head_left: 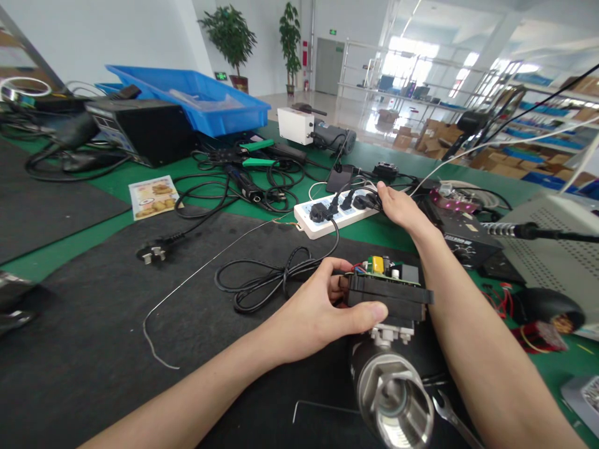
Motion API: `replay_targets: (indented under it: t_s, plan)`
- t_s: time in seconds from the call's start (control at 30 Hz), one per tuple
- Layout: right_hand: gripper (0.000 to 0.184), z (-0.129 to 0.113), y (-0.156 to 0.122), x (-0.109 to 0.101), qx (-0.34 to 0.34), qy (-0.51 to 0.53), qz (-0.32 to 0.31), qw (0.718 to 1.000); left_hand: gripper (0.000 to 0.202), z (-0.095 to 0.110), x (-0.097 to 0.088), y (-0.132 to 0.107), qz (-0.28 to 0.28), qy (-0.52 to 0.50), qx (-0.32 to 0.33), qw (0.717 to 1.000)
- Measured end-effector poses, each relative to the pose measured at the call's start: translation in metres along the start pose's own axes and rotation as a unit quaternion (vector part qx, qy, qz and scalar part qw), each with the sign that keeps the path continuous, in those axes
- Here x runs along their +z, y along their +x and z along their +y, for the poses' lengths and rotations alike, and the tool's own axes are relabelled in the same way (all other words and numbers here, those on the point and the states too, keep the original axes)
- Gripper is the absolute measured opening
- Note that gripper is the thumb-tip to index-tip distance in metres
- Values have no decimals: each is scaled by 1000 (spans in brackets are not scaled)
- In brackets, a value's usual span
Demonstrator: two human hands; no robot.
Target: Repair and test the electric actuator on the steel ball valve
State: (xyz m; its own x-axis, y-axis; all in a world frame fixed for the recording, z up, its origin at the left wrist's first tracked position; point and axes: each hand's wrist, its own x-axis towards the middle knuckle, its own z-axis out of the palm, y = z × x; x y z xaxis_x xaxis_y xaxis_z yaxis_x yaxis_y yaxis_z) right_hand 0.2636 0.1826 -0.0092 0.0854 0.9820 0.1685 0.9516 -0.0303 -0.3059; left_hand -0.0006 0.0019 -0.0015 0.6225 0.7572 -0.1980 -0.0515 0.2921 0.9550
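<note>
My left hand (322,312) is closed around the black housing of a motorized valve (390,296), thumb on its near side. The housing's top is uncovered, showing a circuit board (384,271) with a yellow part and thin wires. Below it the valve's steel body (395,399) turns its round threaded opening toward me. My right hand (397,209) reaches past the valve and grips the right end of a white power strip (322,227); its fingers are partly hidden. Right beside this hand is a black plug (365,199) in the strip. Another black plug (321,212) sits at the left end.
A coiled black cord (281,277) and a loose plug (154,251) lie on the black mat (93,312). An open-end wrench (452,418) and a hex key (322,406) are by the valve. Green-handled pliers (257,162), a blue bin (187,100) and a soldering station (463,240) stand further off.
</note>
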Motion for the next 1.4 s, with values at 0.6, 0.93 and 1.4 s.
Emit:
replay_targets:
  t_s: [0.6, 0.93, 1.4]
  plan:
    - [87, 1, 1, 1, -5, -5, 0, 1000, 71, 0, 0, 0, -3, 1, -3, 1000]
    - [88, 5, 4, 3, -17, -13, 0, 1000, 71, 0, 0, 0, -5, -4, -2, 1000]
    - [88, 3, 3, 0, -15, -7, -3, 1000, 70, 2, 0, 0, -4, 7, -4, 1000]
